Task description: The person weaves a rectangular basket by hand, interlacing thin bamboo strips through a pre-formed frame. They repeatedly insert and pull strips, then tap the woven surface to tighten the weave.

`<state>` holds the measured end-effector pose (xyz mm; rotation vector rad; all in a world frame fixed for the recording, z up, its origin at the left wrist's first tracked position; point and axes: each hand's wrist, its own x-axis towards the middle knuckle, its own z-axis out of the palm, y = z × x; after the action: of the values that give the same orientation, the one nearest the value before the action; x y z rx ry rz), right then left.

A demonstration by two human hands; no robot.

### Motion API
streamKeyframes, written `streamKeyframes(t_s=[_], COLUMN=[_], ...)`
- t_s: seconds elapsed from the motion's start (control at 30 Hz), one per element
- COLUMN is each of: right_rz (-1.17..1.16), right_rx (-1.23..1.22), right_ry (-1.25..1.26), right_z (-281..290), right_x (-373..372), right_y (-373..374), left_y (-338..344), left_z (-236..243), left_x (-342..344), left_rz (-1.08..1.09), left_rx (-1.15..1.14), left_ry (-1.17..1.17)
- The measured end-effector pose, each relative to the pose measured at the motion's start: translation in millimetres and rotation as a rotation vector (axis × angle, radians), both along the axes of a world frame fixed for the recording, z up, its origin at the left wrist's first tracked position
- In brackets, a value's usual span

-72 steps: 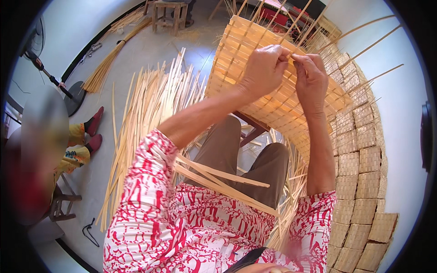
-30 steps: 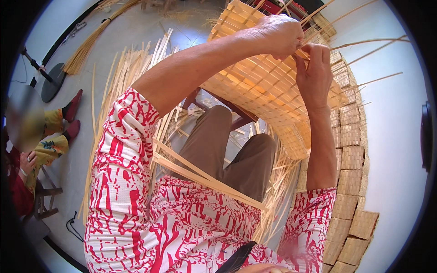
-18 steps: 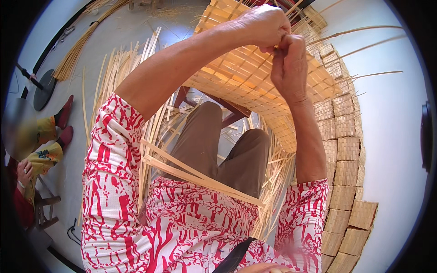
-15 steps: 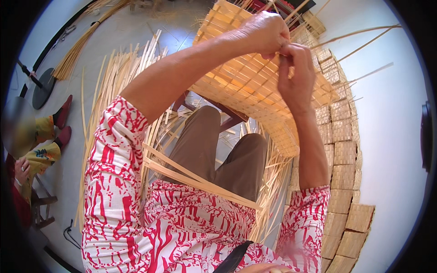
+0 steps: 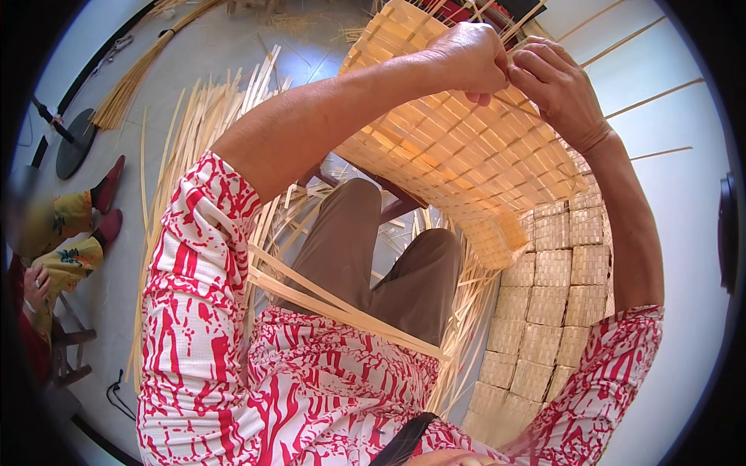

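Note:
A half-woven piece of flat pale strips, probably a bamboo basket (image 5: pixel 466 147), slants in front of my knees, with loose strip ends sticking out past its far and right edges. At its upper edge my left hand (image 5: pixel 474 60) is closed, fingers curled down on the weave. Just right of it, my right hand (image 5: pixel 553 85) is also closed, thumb and fingers pinched at a thin strip; the fingertips are partly hidden. Beneath the weave shows a dark wooden stool (image 5: pixel 400 206). A few long strips (image 5: pixel 350 314) lie across my lap.
Loose strips (image 5: pixel 210 116) are heaped on the floor to the left and around my legs. Stacked woven blocks (image 5: pixel 544 303) line the white wall at right. A straw broom (image 5: pixel 136 81) lies far left; a seated person's legs (image 5: pixel 78 225) are at the left edge.
My right hand has moved right, away from my left hand, and its forearm has swung outward. The left hand has shifted slightly right along the edge, and the woven piece has moved a little.

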<state>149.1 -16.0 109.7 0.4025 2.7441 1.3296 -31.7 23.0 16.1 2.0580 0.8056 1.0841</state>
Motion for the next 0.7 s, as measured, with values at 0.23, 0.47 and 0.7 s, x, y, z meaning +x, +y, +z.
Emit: streamKeyframes(t_s=[0.23, 0.47, 0.7], right_rz=[-0.149, -0.583, -0.572], right_rx=[-0.085, 0.138, 0.258], right_ry=[-0.121, 0.080, 0.437], right_z=[11, -26, -73], right_x=[-10, -38, -4], right_y=[-9, -31, -85], left_y=[-3, 1, 8], left_z=[-2, -7, -17], left_x=[3, 13, 18], left_rz=[0.003, 0.121, 0.208], left_rx=[-0.026, 0.041, 0.136], left_ry=[-0.084, -0.074, -0.057])
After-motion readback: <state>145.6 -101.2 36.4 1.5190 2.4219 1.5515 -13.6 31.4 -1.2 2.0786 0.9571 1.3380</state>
